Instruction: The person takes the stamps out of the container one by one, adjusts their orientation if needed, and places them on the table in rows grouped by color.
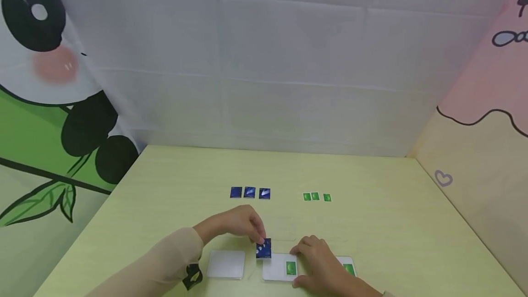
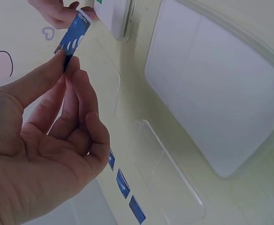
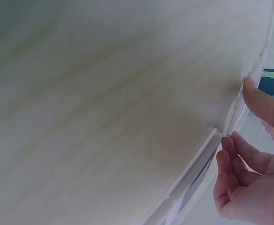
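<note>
My left hand (image 1: 243, 223) pinches a small dark blue picture card (image 1: 263, 248) between thumb and fingertips. The card hangs over the left end of a white flat case (image 1: 274, 267), which has rounded corners. In the left wrist view, the blue card (image 2: 76, 35) is held tilted, with white marks on its face. My right hand (image 1: 317, 262) grips that case across its width, fingers at the far edge and thumb at the near edge. A small green card (image 1: 291, 268) lies on the case beside the thumb. Part of the case is hidden under my right hand.
Left of the gripped case lies another white case (image 1: 225, 264). At the right, a white case (image 1: 345, 260) bears a green card. Farther back are three blue cards (image 1: 249, 192) and three green cards (image 1: 315, 196). Clear plastic covers (image 2: 169, 173) lie on the pale table (image 1: 392, 223).
</note>
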A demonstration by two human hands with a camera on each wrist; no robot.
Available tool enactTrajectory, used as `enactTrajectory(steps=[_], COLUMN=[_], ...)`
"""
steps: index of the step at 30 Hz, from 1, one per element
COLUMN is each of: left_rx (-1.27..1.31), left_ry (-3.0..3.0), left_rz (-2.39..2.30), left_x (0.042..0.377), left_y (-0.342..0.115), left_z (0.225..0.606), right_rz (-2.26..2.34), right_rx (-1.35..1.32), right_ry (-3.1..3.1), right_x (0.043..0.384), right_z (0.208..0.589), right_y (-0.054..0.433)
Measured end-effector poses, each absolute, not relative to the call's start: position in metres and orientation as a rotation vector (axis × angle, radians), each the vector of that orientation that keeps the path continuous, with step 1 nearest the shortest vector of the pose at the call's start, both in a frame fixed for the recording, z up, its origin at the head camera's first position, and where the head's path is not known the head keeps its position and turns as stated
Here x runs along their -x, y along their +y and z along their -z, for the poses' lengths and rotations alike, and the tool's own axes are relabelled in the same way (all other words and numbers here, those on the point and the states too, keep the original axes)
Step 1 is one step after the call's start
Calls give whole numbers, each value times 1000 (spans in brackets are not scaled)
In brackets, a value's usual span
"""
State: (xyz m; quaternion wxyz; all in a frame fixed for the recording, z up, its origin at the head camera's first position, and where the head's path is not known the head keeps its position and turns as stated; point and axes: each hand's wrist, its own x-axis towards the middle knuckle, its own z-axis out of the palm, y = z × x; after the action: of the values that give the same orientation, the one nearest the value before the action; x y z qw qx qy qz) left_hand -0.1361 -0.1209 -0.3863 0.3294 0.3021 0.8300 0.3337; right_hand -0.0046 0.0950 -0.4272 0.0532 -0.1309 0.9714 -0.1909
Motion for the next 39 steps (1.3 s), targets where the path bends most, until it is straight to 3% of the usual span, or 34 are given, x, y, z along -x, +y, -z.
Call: enactTrajectory(steps=[39], left_rx=[-650], left_ry=[2288], left_rz=[-833], left_x=[164], left_y=[-157], left_z=[387], right_rz=[579], right_rx=[454], right_ry=[3012], right_x=[1], right_z=[424], right_y=[95])
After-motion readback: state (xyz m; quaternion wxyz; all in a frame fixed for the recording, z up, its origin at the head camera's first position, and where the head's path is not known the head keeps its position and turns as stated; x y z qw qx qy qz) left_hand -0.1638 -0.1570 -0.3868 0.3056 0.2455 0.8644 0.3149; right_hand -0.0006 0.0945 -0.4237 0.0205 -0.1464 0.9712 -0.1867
